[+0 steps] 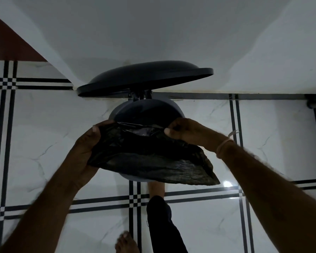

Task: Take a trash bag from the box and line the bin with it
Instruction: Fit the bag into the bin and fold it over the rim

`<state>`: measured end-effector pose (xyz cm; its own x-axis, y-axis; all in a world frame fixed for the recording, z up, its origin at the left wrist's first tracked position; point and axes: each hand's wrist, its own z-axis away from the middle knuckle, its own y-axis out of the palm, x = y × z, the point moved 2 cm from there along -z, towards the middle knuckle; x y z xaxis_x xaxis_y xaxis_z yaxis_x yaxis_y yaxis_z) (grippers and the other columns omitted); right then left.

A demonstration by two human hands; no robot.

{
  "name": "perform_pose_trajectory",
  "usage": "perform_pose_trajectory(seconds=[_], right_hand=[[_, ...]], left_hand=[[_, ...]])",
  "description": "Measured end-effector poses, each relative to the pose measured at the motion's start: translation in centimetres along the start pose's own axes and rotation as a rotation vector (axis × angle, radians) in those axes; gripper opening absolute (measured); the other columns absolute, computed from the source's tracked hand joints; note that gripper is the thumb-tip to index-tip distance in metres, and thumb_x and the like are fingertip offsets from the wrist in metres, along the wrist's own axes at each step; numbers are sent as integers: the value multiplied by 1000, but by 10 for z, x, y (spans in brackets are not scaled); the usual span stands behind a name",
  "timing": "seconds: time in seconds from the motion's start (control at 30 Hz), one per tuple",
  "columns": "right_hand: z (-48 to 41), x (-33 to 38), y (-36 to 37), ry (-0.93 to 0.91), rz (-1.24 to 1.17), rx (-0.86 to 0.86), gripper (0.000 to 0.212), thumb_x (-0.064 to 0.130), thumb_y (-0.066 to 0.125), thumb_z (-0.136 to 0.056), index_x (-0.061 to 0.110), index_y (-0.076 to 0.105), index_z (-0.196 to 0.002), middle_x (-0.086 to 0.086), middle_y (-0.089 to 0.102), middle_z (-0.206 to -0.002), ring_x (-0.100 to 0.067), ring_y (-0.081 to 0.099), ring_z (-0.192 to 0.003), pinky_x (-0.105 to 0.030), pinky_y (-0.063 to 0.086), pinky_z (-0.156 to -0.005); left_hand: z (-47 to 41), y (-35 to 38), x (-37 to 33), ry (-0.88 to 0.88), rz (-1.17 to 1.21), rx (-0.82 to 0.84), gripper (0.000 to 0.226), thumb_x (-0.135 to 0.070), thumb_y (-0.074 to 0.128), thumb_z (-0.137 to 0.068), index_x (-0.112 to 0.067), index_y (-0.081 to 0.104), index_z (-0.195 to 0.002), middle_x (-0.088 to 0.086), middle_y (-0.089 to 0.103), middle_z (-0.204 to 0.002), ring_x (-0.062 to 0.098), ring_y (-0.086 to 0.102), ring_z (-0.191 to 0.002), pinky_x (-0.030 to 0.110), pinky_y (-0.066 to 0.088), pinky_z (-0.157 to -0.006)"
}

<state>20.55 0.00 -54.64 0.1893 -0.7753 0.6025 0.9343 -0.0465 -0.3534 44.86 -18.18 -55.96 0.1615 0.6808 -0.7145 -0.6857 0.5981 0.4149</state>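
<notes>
A black trash bag (153,159) is stretched between both hands just above the round grey bin (133,110). My left hand (86,145) grips the bag's left edge and my right hand (182,130) pinches its top right edge. The bag's mouth is slightly parted between the hands, and its loose end hangs toward the lower right. Behind the bin, the dark lid (144,77) stands raised against the white wall. The bag covers the front half of the bin, and no trash bag box is in view.
The bin stands on white marble tiles with black stripe borders (135,198), right at the foot of a white wall (153,33). A foot (156,187) rests at the bin's base; another bare foot (125,242) stands nearer.
</notes>
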Motion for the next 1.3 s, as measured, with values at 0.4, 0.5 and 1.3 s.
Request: perform_pose_trajectory(seconds=[0.4,0.5,1.3], right_hand=[[9,-23,-17,-173,-952,-35,9,3,49,-104,10,55,-101,-9,68,-87,-19,68,-76,-26,59,-67],[11,-25,-26,-223,-617,-16,19,-4,49,-102,3,67,-104,-14,72,-100,-28,70,-95,-31,60,-87],[-88,-22,-42,-164,-272,-151,35,26,49,-108,17,63,-138,-2,73,-122,-3,72,-102,-24,58,-95]], left_hand=[[-17,-34,14,44,37,-176,16,-33,56,-102,-22,67,-97,10,74,-110,29,71,-104,42,62,-87],[-22,-34,15,62,44,-194,41,-23,37,-111,-24,72,-91,-2,78,-94,16,74,-91,32,63,-82],[-128,-49,9,119,-342,-132,35,-11,50,-105,-8,59,-138,-11,77,-117,11,70,-114,20,56,-90]])
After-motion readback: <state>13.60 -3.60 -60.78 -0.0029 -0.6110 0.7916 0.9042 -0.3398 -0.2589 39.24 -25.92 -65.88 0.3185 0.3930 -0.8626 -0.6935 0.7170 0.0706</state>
